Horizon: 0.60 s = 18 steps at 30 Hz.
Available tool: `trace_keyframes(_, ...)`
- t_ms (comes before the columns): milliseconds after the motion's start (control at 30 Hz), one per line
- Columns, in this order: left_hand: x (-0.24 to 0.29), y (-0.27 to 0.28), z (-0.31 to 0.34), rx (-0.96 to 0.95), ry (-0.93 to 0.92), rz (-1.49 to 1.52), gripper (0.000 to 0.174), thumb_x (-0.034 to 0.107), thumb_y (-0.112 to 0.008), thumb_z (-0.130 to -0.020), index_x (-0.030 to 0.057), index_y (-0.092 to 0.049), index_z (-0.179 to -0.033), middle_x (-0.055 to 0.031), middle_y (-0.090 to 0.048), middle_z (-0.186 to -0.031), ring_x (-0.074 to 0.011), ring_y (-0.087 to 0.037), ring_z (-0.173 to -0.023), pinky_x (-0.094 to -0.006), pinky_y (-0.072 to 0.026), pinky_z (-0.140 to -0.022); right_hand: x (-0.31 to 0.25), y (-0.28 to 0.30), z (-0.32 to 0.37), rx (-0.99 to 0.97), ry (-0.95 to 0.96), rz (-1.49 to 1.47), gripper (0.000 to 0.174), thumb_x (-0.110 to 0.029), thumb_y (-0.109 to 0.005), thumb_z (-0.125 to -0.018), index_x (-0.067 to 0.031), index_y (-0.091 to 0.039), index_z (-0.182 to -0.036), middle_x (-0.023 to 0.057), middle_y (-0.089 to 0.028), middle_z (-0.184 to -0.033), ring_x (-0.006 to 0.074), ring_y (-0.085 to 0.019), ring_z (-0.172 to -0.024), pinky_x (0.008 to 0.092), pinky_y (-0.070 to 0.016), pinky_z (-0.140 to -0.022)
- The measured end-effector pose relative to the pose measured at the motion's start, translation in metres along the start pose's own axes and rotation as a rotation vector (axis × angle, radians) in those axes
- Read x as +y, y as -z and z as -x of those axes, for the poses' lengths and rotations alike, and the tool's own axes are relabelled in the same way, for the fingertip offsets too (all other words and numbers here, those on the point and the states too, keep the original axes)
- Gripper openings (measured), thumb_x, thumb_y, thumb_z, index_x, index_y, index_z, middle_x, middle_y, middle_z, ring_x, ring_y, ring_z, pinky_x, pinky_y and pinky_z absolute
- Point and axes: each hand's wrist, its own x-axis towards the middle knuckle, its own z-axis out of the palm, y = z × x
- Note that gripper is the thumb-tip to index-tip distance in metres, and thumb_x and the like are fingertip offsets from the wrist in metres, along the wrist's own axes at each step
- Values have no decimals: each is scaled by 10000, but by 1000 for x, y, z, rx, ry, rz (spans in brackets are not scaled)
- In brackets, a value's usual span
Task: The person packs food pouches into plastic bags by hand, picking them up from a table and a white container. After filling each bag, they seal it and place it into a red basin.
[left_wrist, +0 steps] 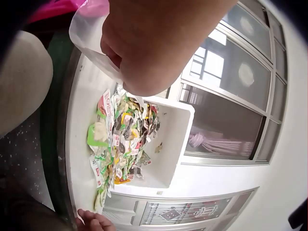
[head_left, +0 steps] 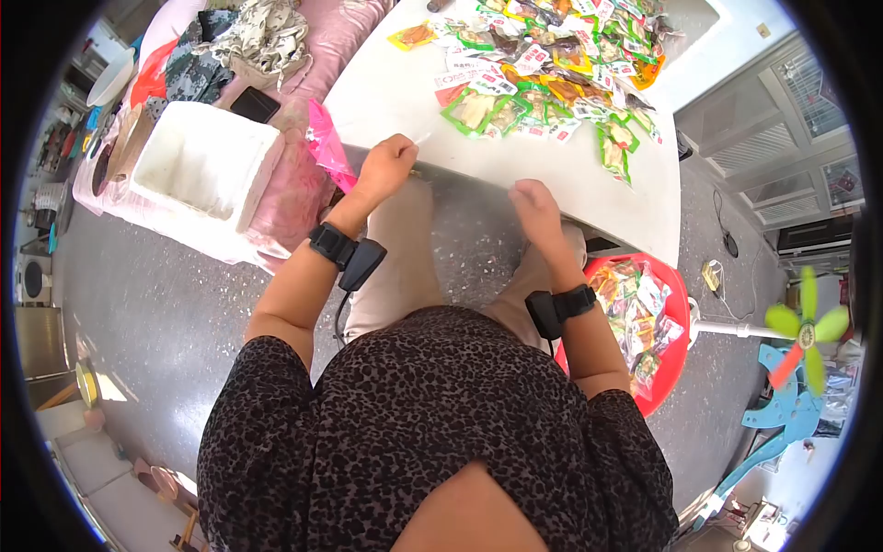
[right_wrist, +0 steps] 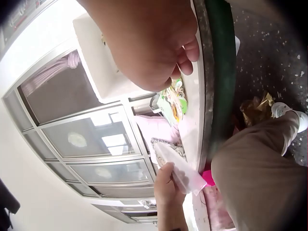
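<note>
My left hand [head_left: 386, 170] is over the near edge of the white table, fingers curled. A translucent plastic bag [right_wrist: 180, 171] is gripped in it, seen best in the right wrist view. In the left wrist view the same bag [left_wrist: 89, 43] hangs open beside the hand. My right hand [head_left: 538, 212] is at the table edge, its fingers loosely bent with nothing between them. Beyond both hands lies a heap of small food packets [head_left: 552, 92], green, white and orange.
A pink plastic sheet [head_left: 328, 147] hangs at the table's left corner. Left stands a white foam box [head_left: 207, 161] on a pink-covered bed, near a dark phone-like object [head_left: 255, 105]. A red basin [head_left: 676, 340] of packets sits right, beside a fan [head_left: 806, 333].
</note>
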Motion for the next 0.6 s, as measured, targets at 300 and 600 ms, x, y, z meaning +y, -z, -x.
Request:
trace_keyframes(300, 22, -56, 21, -182, -8, 159, 216, 207, -466, -738, 1, -528, -760, -167, -546, -707, -299, -534, -679, -358, -412, -615, -12, -66, -17, -199, -497, -715, 250, -192, -458, -795, -14, -456, -970, 66, -516, -865, 135, -513, -744, 258, -436, -620)
trace_keyframes(600, 29, -52, 30, -220, -239, -105, 213, 172, -543, -729, 3, -532, -858, -94, -549, -717, -184, -531, -641, -267, -415, -590, -15, -60, -16, -202, -446, -807, 180, -177, -449, -788, -12, -470, -860, 58, -507, -799, 123, -498, -697, 236, -424, -573)
